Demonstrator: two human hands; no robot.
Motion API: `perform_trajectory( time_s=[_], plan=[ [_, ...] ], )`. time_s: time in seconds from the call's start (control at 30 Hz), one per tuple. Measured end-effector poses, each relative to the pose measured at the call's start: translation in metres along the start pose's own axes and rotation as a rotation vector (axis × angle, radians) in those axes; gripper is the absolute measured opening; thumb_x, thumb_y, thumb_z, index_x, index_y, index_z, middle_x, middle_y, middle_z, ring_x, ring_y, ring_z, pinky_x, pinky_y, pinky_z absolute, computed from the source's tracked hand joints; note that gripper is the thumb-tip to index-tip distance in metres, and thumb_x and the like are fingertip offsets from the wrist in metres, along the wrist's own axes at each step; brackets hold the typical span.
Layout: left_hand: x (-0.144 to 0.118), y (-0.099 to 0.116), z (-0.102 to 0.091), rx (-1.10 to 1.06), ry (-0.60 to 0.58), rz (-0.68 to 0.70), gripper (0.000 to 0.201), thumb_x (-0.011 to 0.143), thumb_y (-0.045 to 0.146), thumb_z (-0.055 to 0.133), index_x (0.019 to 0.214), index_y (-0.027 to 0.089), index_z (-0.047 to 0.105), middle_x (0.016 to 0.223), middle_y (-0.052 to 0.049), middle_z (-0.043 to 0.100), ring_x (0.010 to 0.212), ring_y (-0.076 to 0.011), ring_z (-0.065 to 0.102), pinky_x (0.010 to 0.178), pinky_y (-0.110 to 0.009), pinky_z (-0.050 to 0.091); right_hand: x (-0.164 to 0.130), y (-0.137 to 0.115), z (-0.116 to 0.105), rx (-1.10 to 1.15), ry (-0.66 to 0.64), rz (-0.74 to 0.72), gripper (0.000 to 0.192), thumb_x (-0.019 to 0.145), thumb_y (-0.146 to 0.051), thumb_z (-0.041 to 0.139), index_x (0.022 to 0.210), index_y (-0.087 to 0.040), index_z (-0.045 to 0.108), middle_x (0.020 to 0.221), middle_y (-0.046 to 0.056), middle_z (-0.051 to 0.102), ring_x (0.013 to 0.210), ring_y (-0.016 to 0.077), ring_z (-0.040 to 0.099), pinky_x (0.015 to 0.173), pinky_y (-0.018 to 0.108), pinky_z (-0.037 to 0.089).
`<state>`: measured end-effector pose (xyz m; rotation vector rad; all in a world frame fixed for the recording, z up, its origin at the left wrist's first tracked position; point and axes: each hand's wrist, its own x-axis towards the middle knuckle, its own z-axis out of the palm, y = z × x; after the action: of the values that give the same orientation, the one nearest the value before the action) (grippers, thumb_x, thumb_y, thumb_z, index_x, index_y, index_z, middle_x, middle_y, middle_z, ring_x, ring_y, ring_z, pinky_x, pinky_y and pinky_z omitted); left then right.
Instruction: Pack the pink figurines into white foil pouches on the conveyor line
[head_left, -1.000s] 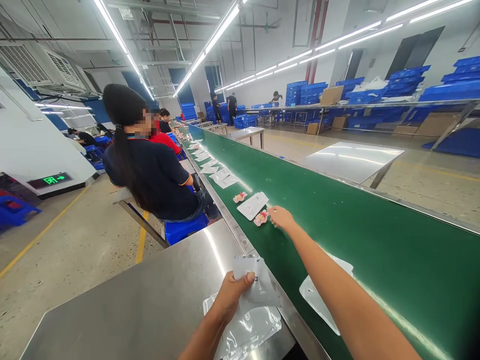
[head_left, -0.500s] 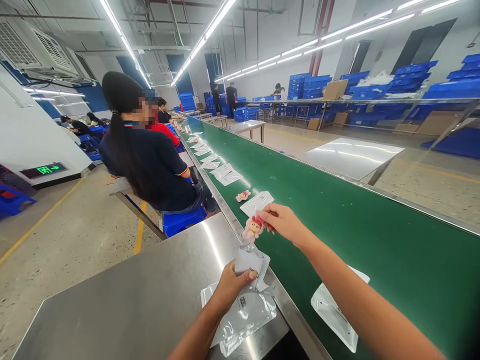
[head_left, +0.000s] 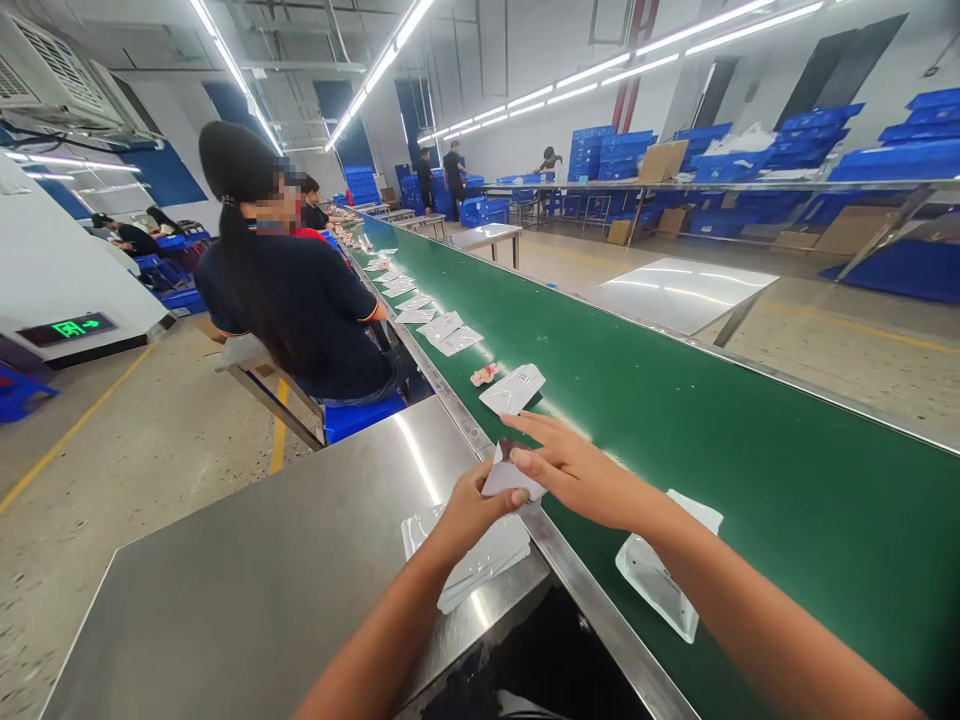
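My left hand point(head_left: 480, 510) is closed around a small white pouch point(head_left: 510, 485), thumb across its front, above the inner edge of the metal table. At the pouch's top, my right hand point(head_left: 577, 465) has its fingers stretched out, and its thumb touches the upper edge. A small dark reddish patch shows there; I cannot make out what it is. The pink doll charm seen earlier in my right hand is out of sight. Beneath my left hand lies a stack of clear-and-white pouches point(head_left: 487, 560). Just beyond my right fingers, another white pouch point(head_left: 514, 388) rests beside a pink doll charm point(head_left: 484, 374).
A green conveyor belt point(head_left: 660, 400) runs into the distance, carrying several pouches point(head_left: 450, 332) along its near side. Another pouch point(head_left: 660, 580) lies under my right forearm. The steel table point(head_left: 247, 570) is at left. A seated co-worker point(head_left: 292, 300) is ahead; blue crates point(head_left: 630, 155) stand behind.
The pink doll charm has gone from view at the pouch. My right hand has moved down onto the pouch top and its fingers have straightened. My left hand has raised the pouch slightly.
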<state>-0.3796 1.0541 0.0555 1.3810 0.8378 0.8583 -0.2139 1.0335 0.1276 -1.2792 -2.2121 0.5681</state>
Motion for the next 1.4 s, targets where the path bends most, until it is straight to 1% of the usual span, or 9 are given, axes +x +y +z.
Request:
perform_trajectory(
  time_s=[0.17, 0.3, 0.47, 0.67, 0.87, 1.03, 1.17, 1.3, 1.4],
  plan=[
    [0.003, 0.02, 0.006, 0.345, -0.061, 0.167, 0.012, 0.074, 0.027, 0.059, 0.079, 0.016, 0.06, 0.074, 0.0, 0.058, 0.071, -0.0159, 0.052, 0.064, -0.025, 0.041, -0.013, -0.009, 0.003, -0.125, -0.01, -0.023, 0.033, 0.085, -0.044, 0.049, 0.074, -0.021, 0.07, 0.133, 0.001, 0.047, 0.127, 0.0285, 0.034, 0.104, 0.047, 0.027],
    [0.007, 0.021, -0.014, 0.331, -0.186, 0.229, 0.043, 0.076, 0.038, 0.06, 0.114, 0.019, 0.052, 0.105, -0.006, 0.059, 0.098, -0.0228, 0.053, 0.08, -0.031, 0.042, -0.021, 0.0, -0.008, -0.03, 0.048, 0.093, 0.037, 0.09, -0.044, 0.038, 0.079, -0.023, 0.068, 0.104, 0.001, 0.064, 0.093, 0.0194, 0.059, 0.079, 0.032, 0.044],
    [0.006, -0.018, -0.064, 0.851, 0.149, 0.094, 0.041, 0.076, 0.04, 0.058, 0.108, 0.015, 0.054, 0.1, -0.011, 0.058, 0.095, -0.0257, 0.054, 0.081, -0.037, 0.04, -0.035, 0.052, -0.024, -0.291, 0.207, 0.522, 0.049, 0.084, -0.056, 0.041, 0.054, -0.019, 0.051, 0.056, 0.004, 0.056, 0.057, 0.0182, 0.054, 0.052, 0.028, 0.035],
    [0.0, -0.057, -0.073, 1.223, 0.039, 0.035, 0.022, 0.071, 0.036, 0.064, 0.074, 0.017, 0.054, 0.08, -0.004, 0.058, 0.078, -0.0215, 0.053, 0.065, -0.03, 0.036, -0.054, 0.126, -0.032, -0.061, -0.025, 0.779, 0.042, 0.08, -0.056, 0.044, 0.065, -0.019, 0.059, 0.072, 0.005, 0.065, 0.063, 0.0182, 0.06, 0.056, 0.026, 0.041],
    [0.0, -0.06, -0.076, 1.073, 0.098, -0.11, 0.016, 0.083, 0.036, 0.049, 0.087, 0.021, 0.055, 0.078, 0.0, 0.062, 0.072, -0.0175, 0.056, 0.061, -0.026, 0.036, -0.072, 0.149, -0.036, -0.466, 0.025, 0.958, 0.044, 0.084, -0.054, 0.038, 0.099, -0.02, 0.062, 0.102, 0.01, 0.064, 0.088, 0.0294, 0.06, 0.065, 0.036, 0.045],
    [-0.002, -0.059, -0.085, 1.055, 0.056, 0.066, 0.025, 0.09, 0.036, 0.04, 0.105, 0.028, 0.058, 0.093, 0.001, 0.068, 0.086, -0.0191, 0.06, 0.075, -0.029, 0.04, -0.049, 0.11, -0.019, -0.579, 0.276, 0.598, 0.035, 0.089, -0.04, 0.037, 0.105, -0.02, 0.061, 0.118, 0.007, 0.058, 0.104, 0.0264, 0.054, 0.079, 0.037, 0.045],
    [-0.006, -0.053, -0.079, 0.999, 0.136, 0.274, 0.022, 0.089, 0.033, 0.044, 0.1, 0.026, 0.061, 0.099, -0.001, 0.067, 0.092, -0.0199, 0.058, 0.086, -0.032, 0.039, -0.017, 0.068, 0.021, -0.205, 0.119, 0.205, 0.034, 0.088, -0.044, 0.042, 0.113, -0.025, 0.057, 0.118, 0.002, 0.059, 0.104, 0.0194, 0.056, 0.086, 0.032, 0.044],
    [-0.012, -0.034, -0.069, 0.686, 0.188, 0.163, 0.023, 0.081, 0.034, 0.057, 0.101, 0.023, 0.058, 0.092, -0.003, 0.063, 0.084, -0.0181, 0.058, 0.076, -0.029, 0.044, 0.005, 0.039, 0.056, -0.048, -0.002, 0.005, 0.027, 0.086, -0.038, 0.05, 0.107, -0.023, 0.059, 0.1, 0.002, 0.065, 0.091, 0.0168, 0.059, 0.076, 0.028, 0.044],
    [-0.014, -0.018, -0.069, 0.326, -0.029, 0.0, 0.057, 0.071, 0.038, 0.069, 0.121, 0.023, 0.046, 0.099, -0.004, 0.062, 0.088, -0.0195, 0.058, 0.074, -0.028, 0.046, 0.012, 0.028, 0.06, -0.077, -0.001, -0.026, 0.019, 0.089, -0.028, 0.046, 0.086, -0.021, 0.063, 0.078, 0.0, 0.063, 0.073, 0.0134, 0.057, 0.062, 0.024, 0.04]
  ],
)
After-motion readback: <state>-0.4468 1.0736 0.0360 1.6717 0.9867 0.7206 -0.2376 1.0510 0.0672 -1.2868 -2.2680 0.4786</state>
